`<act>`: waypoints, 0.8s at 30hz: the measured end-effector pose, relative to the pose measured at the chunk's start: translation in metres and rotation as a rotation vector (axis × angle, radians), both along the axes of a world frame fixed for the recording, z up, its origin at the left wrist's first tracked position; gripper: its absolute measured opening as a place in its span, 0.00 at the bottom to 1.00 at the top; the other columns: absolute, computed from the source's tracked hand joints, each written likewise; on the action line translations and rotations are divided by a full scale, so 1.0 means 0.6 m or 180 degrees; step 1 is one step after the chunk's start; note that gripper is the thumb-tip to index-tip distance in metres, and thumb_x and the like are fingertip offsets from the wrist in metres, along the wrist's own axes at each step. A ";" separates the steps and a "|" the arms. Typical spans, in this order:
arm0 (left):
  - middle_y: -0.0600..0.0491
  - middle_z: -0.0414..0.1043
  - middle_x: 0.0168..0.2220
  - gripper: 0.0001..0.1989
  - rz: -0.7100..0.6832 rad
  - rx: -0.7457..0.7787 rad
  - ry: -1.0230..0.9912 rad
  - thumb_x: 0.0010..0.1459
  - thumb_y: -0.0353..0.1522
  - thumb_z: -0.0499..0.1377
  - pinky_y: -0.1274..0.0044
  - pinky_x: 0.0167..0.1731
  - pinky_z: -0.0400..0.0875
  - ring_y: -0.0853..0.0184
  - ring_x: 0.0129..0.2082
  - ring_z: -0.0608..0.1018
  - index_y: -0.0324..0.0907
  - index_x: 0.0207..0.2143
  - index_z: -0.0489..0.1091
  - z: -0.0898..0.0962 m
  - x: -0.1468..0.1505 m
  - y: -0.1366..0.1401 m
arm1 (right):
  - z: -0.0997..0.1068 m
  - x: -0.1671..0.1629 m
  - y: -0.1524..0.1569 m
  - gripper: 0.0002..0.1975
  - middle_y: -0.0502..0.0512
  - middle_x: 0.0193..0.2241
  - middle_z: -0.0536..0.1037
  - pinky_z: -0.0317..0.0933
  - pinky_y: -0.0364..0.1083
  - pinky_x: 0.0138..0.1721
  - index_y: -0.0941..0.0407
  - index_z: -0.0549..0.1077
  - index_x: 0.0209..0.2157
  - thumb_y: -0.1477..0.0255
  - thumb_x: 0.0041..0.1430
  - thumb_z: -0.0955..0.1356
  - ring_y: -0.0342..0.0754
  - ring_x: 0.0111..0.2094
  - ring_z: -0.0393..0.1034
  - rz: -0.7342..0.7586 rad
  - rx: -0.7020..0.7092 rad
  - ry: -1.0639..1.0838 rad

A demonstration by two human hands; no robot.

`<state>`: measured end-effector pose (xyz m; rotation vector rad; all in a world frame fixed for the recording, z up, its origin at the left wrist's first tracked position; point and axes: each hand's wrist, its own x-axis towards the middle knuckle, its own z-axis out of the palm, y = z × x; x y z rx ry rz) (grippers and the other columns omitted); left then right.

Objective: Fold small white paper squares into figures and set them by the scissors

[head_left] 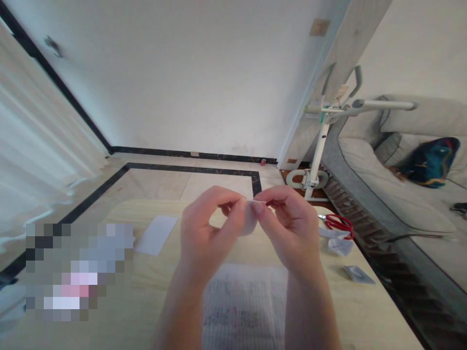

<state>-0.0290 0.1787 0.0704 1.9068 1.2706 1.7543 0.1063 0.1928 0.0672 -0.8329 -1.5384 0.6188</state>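
A small piece of white paper (248, 222) is held up above the table, pinched between both hands. My left hand (213, 228) grips its left side with thumb and forefinger. On the other side, my right hand (292, 221) pinches its upper edge, the fingertips of both hands close together. Part of the paper is hidden behind the fingers. Below my forearms lies a lined sheet with handwriting (244, 301). To the left rests a blank white sheet (156, 235). Red-handled scissors (339, 223) and folded paper pieces (340, 246) lie to the right.
Another folded paper piece (359, 274) sits near the right edge of the light wooden table (168, 287). A blurred-out patch covers the table's left side. Beyond the table stand white exercise equipment (317, 150) and a grey sofa (365, 160). A small can (263, 162) is by the wall.
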 end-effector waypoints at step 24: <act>0.57 0.71 0.24 0.03 -0.0010 -0.0379 -0.0190 0.55 0.28 0.58 0.81 0.26 0.69 0.73 0.25 0.73 0.41 0.28 0.70 0.005 -0.002 0.000 | 0.002 0.008 0.002 0.04 0.48 0.25 0.74 0.62 0.42 0.28 0.55 0.72 0.29 0.78 0.53 0.66 0.41 0.26 0.67 -0.0145 -0.0160 -0.0135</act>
